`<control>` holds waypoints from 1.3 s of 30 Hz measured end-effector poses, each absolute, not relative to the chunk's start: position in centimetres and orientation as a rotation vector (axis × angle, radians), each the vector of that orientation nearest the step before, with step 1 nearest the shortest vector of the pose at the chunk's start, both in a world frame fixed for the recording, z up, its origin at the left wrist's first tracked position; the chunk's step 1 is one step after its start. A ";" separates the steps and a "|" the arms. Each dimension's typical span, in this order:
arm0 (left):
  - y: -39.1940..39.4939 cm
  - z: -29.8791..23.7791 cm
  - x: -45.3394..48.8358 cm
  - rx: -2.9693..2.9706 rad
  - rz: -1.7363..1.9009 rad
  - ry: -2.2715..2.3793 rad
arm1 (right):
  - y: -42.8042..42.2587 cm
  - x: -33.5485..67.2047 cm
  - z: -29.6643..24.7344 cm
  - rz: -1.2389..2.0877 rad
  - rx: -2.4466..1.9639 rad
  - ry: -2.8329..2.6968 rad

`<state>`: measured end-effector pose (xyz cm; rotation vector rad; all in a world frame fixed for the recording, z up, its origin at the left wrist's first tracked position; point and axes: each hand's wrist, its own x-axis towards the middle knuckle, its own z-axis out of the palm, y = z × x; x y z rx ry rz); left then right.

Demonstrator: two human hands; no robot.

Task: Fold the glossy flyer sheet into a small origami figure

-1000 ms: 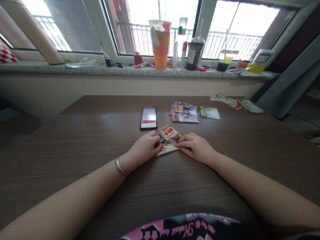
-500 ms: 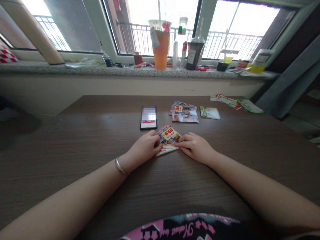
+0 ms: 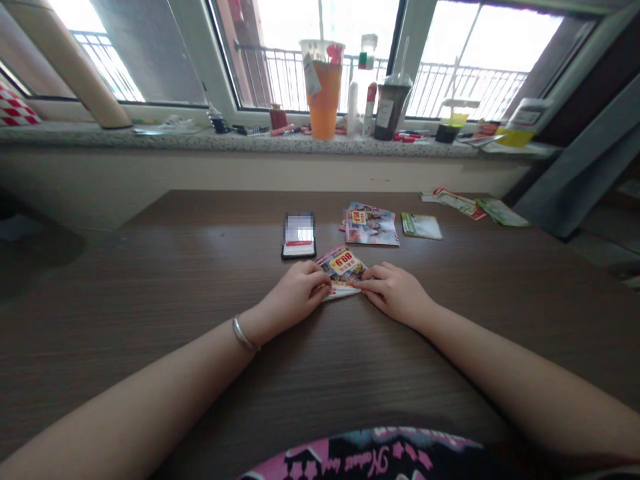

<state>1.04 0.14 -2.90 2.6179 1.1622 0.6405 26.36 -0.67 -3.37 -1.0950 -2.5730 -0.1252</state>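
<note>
- Paper flyer (image 3: 344,265), multicoloured with red digits on a yellow panel: on the table between the two hands; pale strip along its near edge, apparently a fold.
- Left hand (image 3: 300,290): fingers curled, gripping the flyer's left end; thumb tip at the near strip.
- Right hand (image 3: 397,290): fingers fairly straight, tips touching the right end of the strip. Cannot tell whether they pinch or only press.
- Both sets of fingertips cover the flyer's side corners; its middle and far edge show.
- Phone (image 3: 299,235), dark-edged, screen up: just beyond the left hand, near the flyer's far left corner.
- Flyer stack (image 3: 373,228), similar print: beyond the worked flyer, apart from it.
- Green-and-white paper (image 3: 421,227): right of the stack, near it.
- Red-and-green papers (image 3: 461,204): by the table's (image 3: 250,407) far right edge.
- Windowsill (image 3: 173,141), behind: cup of orange drink (image 3: 324,97) and dark lidded cup (image 3: 391,110), both upright, well apart from the hands.
</note>
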 end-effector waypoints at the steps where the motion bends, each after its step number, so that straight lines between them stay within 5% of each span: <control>1: 0.1 -2.9 1.0 2.639 0.636 1.145 | -0.6 26.4 -3.4 -0.135 -1.116 -2.569; 39: -1.5 -2.3 1.6 3.047 0.335 1.108 | -1.2 26.2 -2.7 -0.354 -1.222 -2.627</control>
